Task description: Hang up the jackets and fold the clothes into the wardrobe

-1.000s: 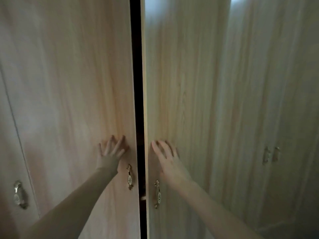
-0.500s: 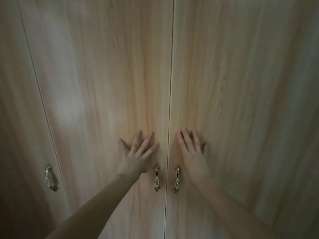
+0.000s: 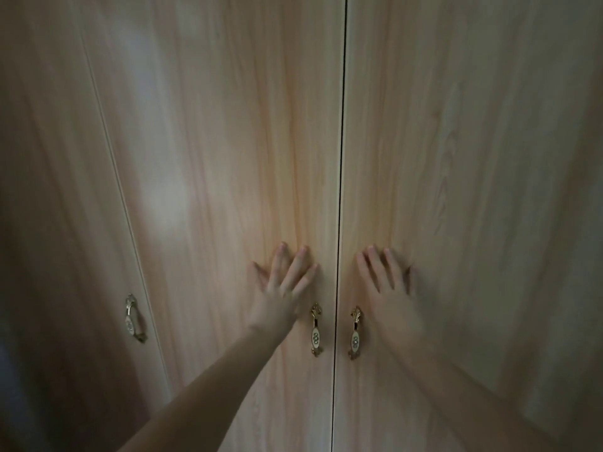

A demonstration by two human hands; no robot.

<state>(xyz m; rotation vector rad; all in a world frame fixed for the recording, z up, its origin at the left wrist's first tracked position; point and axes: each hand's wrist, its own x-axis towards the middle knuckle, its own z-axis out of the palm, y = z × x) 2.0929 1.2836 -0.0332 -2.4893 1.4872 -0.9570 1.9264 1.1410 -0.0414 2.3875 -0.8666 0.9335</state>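
A light wood wardrobe fills the view, its two middle doors shut with only a thin dark seam between them. My left hand [image 3: 280, 288] lies flat on the left door [image 3: 228, 158], fingers spread, just above and left of its brass handle [image 3: 316, 331]. On the right door [image 3: 456, 158], my right hand [image 3: 388, 288] presses flat with fingers apart, up and right of that door's handle [image 3: 355, 332]. Neither hand holds anything. No jackets or clothes are in view; the inside of the wardrobe is hidden.
A third door [image 3: 49, 223] stands further left, with its own brass handle [image 3: 132, 318]. The room is dim, and the door panels take up the whole frame.
A second ago a dark gap stood between the two middle doors. Both hands pushed them in, and the gap has closed to a thin seam. The hands stay flat on the doors.
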